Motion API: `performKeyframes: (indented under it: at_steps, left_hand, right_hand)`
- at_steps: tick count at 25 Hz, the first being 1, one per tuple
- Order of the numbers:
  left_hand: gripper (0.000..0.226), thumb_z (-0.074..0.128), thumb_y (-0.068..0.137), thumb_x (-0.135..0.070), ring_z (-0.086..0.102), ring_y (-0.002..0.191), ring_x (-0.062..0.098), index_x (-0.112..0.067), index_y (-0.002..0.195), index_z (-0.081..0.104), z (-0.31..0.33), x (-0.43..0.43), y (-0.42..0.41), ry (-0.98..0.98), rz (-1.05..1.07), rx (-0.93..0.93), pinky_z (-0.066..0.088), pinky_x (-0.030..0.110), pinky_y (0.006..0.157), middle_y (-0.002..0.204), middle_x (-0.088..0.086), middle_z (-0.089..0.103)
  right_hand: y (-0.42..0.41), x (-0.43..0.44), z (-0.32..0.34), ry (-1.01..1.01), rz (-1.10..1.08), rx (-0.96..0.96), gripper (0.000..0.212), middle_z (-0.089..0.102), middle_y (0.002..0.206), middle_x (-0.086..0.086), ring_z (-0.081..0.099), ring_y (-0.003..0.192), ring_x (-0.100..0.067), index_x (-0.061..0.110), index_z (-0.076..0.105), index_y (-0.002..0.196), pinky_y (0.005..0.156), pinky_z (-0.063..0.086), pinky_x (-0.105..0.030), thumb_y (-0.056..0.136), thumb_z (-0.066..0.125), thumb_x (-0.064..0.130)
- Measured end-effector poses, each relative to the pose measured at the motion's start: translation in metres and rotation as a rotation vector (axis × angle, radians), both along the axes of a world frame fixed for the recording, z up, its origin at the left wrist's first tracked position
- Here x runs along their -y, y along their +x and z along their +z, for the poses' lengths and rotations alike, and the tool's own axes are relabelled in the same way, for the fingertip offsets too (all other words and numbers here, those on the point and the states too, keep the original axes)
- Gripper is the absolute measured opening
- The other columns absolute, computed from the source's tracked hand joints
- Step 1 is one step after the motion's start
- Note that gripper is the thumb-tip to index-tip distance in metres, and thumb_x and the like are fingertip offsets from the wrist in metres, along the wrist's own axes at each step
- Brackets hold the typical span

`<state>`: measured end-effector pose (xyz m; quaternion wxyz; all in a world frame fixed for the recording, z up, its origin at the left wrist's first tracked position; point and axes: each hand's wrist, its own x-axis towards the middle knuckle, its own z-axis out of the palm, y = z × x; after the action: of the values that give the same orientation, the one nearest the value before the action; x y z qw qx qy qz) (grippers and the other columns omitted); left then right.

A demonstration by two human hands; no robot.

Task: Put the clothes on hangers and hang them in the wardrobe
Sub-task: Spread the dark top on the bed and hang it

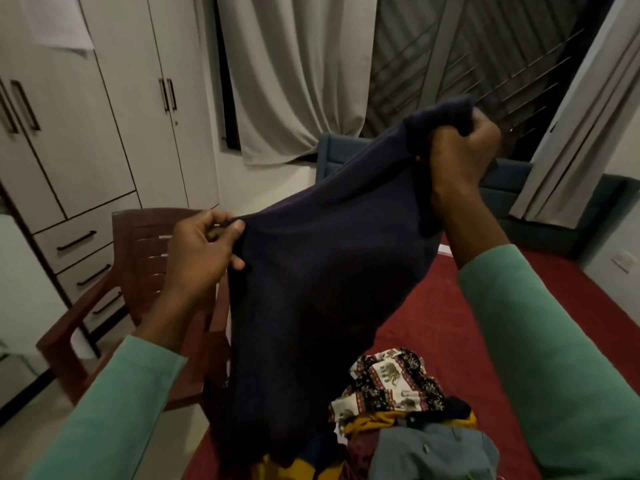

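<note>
Both hands hold up a dark navy garment (329,271) in front of the person. His left hand (202,247) pinches one edge of the cloth between thumb and curled fingers, low and to the left. His right hand (460,150) is raised higher and is closed in a fist round a bunched part of the same cloth. The fabric is stretched on a slant between the two hands, and the rest of it hangs down loose. Its lower edge reaches the pile of clothes (398,427) below. Both arms wear light green sleeves (554,341).

That pile lies on a red bedspread (450,323) near the bottom of the view. On it are an elephant-print cloth (388,379) in white, black and red, a yellow garment (367,422) under it, and a grey shirt (436,452) nearest the camera.

To the left stands a pale wardrobe (104,116) with dark bar handles; its doors are shut, and its drawers (76,240) below are shut too. A brown plastic chair (138,254) stands between the wardrobe and the bed, partly hidden behind the left hand and the hanging cloth. Grey curtains (287,81) hang at the back beside a window grille (485,71), with a blue upholstered panel (332,150) below them.
</note>
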<state>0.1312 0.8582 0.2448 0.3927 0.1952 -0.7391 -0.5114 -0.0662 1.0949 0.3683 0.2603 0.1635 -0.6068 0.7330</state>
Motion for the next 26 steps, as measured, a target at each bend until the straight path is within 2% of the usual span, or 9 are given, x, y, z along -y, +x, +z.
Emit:
performKeyframes:
  at_steps: [3,6,8,12,16,18,20,23,26]
  left_hand:
    - [0.012,0.053,0.108,-0.019,0.075,0.060,0.016,-0.015,0.101,0.062,-0.028,0.031,0.004,0.464,-0.091,0.093,0.058,0.021,0.049,0.100,0.009,0.071]
    - [0.016,0.046,0.111,-0.020,0.078,0.070,0.022,-0.018,0.098,0.055,-0.045,0.071,0.009,0.674,-0.062,0.003,0.065,0.031,0.062,0.119,0.016,0.068]
    - [0.016,0.049,0.110,-0.018,0.078,0.073,0.018,-0.019,0.095,0.056,-0.042,0.094,0.014,0.608,0.065,-0.111,0.065,0.032,0.069,0.121,0.021,0.069]
    - [0.021,0.060,0.098,-0.014,0.075,0.079,0.022,-0.024,0.081,0.062,0.001,0.114,0.035,0.374,0.161,-0.356,0.062,0.040,0.087,0.085,0.002,0.071]
    - [0.027,0.060,0.093,-0.012,0.073,0.079,0.024,-0.027,0.072,0.068,0.014,0.081,0.054,0.346,0.054,-0.397,0.062,0.037,0.084,0.078,0.000,0.068]
    - [0.025,0.058,0.094,-0.011,0.071,0.075,0.021,-0.023,0.074,0.067,-0.015,0.046,0.054,0.414,0.039,-0.340,0.062,0.035,0.081,0.070,-0.004,0.066]
    - [0.023,0.060,0.098,-0.014,0.069,0.070,0.014,-0.019,0.076,0.067,-0.066,0.001,0.053,0.495,0.035,-0.223,0.062,0.032,0.074,0.064,-0.008,0.065]
    - [0.024,0.065,0.099,-0.013,0.074,0.069,0.014,-0.011,0.075,0.067,-0.184,-0.071,0.059,0.648,0.012,0.112,0.062,0.028,0.065,0.070,-0.002,0.074]
    - [0.008,0.073,0.090,-0.001,0.077,0.079,0.029,-0.005,0.083,0.073,-0.309,-0.146,0.066,0.818,-0.109,0.574,0.064,0.035,0.071,0.095,0.021,0.075]
  right_hand:
    - [-0.011,0.045,-0.023,0.176,0.090,0.086,0.014,0.071,0.076,-0.007,0.073,0.079,-0.028,0.015,0.064,0.075,0.067,0.063,-0.051,0.067,0.054,0.011]
    - [-0.013,0.093,-0.040,0.241,0.258,0.171,0.018,0.071,0.077,-0.012,0.074,0.078,-0.030,0.011,0.066,0.077,0.063,0.064,-0.049,0.063,0.055,0.011]
    - [-0.008,0.117,-0.043,0.178,0.431,0.245,0.017,0.065,0.073,-0.011,0.068,0.075,-0.028,0.010,0.062,0.075,0.061,0.061,-0.039,0.060,0.055,0.013]
    - [-0.004,0.133,-0.043,-0.070,0.604,0.227,0.006,0.048,0.070,-0.006,0.051,0.075,-0.021,0.013,0.050,0.066,0.062,0.052,-0.033,0.064,0.051,0.019]
    - [0.004,0.088,-0.056,-0.288,0.740,0.176,0.034,0.051,0.065,0.001,0.051,0.071,-0.014,0.020,0.053,0.061,0.067,0.051,-0.032,0.093,0.045,0.024]
    - [0.004,0.043,-0.080,-0.225,0.710,0.219,0.046,0.053,0.065,-0.001,0.052,0.065,-0.015,0.015,0.055,0.064,0.064,0.047,-0.029,0.105,0.040,0.030]
    - [0.000,-0.010,-0.124,-0.012,0.607,0.296,0.047,0.054,0.065,0.000,0.049,0.062,-0.016,0.015,0.056,0.065,0.063,0.043,-0.028,0.101,0.055,0.046]
    - [-0.006,-0.104,-0.246,0.343,0.445,0.351,0.027,0.061,0.089,0.000,0.059,0.081,-0.013,0.025,0.054,0.090,0.078,0.051,-0.027,0.086,0.080,0.019]
    - [0.016,-0.211,-0.395,0.665,0.315,0.618,0.061,0.056,0.124,-0.008,0.057,0.111,-0.018,0.029,0.047,0.123,0.095,0.048,-0.024,0.077,0.080,0.004]
